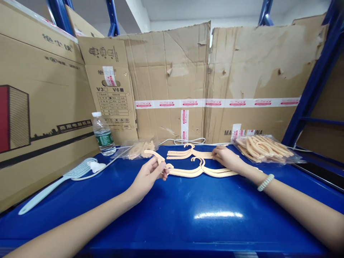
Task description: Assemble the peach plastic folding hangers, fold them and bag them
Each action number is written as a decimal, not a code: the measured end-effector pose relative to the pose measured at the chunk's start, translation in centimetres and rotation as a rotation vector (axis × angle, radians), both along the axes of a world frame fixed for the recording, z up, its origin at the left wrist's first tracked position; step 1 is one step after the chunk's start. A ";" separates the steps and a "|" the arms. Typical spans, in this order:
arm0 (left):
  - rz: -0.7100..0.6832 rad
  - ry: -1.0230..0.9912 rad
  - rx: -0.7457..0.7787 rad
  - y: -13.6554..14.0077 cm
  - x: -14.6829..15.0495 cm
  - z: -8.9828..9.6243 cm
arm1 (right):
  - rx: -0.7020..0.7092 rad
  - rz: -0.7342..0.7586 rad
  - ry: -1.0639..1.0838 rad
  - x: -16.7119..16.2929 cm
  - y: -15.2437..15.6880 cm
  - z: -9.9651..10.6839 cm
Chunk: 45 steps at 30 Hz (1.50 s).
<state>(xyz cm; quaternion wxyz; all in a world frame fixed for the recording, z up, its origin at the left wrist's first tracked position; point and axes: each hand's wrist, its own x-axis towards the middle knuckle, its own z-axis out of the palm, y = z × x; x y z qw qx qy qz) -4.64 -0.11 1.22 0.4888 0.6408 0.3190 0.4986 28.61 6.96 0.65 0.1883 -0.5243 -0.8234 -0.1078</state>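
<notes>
My left hand [150, 175] pinches a curved cream-coloured plastic hanger piece [153, 154] between thumb and fingers, just above the table. Part of it is hidden behind the fingers. In front of the cardboard lies the rear group of cream hangers [178, 154], with hooks upward and arms side by side. My right hand [226, 157] has its fingers bent down around the right arm of that group; the fingertips are partly hidden. Nearer to me rests another group of hangers [188, 173], its right end passing under my right wrist.
Bagged hanger pieces [263, 147] lie at right, and a smaller bag [137, 149] at left. A water bottle [103, 136], a pale blue brush [72, 173] and a white cable [107, 166] are on the blue table [172, 215]. Cardboard [169, 82] walls the back.
</notes>
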 end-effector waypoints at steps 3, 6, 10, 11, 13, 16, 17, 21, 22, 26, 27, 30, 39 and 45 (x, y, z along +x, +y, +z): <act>0.005 -0.050 -0.027 0.4 -0.1 -0.1 | 0.009 0.003 0.026 -0.1 0.1 0.1; 0.035 -0.082 -0.055 0.6 -0.3 0.0 | 0.005 -0.010 0.064 -0.1 0.0 0.6; 0.064 -0.104 -0.098 0.7 -0.4 0.2 | 0.001 -0.020 0.128 0.3 -0.9 1.7; 0.076 -0.103 -0.109 0.6 -0.4 0.3 | -0.004 -0.009 0.159 0.5 -1.3 2.1; 0.106 -0.110 -0.130 0.6 -0.4 0.5 | -0.018 0.031 0.242 0.9 -2.1 2.7; 0.130 -0.144 -0.169 0.5 -0.4 0.7 | -0.061 0.101 0.380 1.5 -3.1 3.4; 0.131 -0.162 -0.180 0.5 -0.4 0.7 | -0.087 0.122 0.420 1.6 -3.3 3.6; 0.127 -0.239 -0.204 0.8 -0.7 0.5 | -0.237 0.219 0.528 1.4 -4.2 4.3; 0.126 -0.253 -0.205 0.9 -0.8 0.4 | -0.281 0.239 0.539 1.3 -4.4 4.4; 0.097 -0.283 -0.206 1.4 -1.1 0.1 | -0.394 0.275 0.568 0.9 -4.7 4.7; 0.083 -0.285 -0.210 1.4 -1.1 0.0 | -0.402 0.278 0.574 0.9 -4.7 4.7; 0.021 -0.298 -0.231 1.6 -1.2 -0.1 | -0.431 0.297 0.573 1.1 -4.7 4.7; -0.145 -0.367 -0.296 0.9 -1.1 0.4 | -0.469 0.284 0.560 0.6 -5.3 5.4; -0.167 -0.361 -0.329 1.0 -1.1 0.3 | -0.475 0.303 0.560 0.7 -5.4 5.3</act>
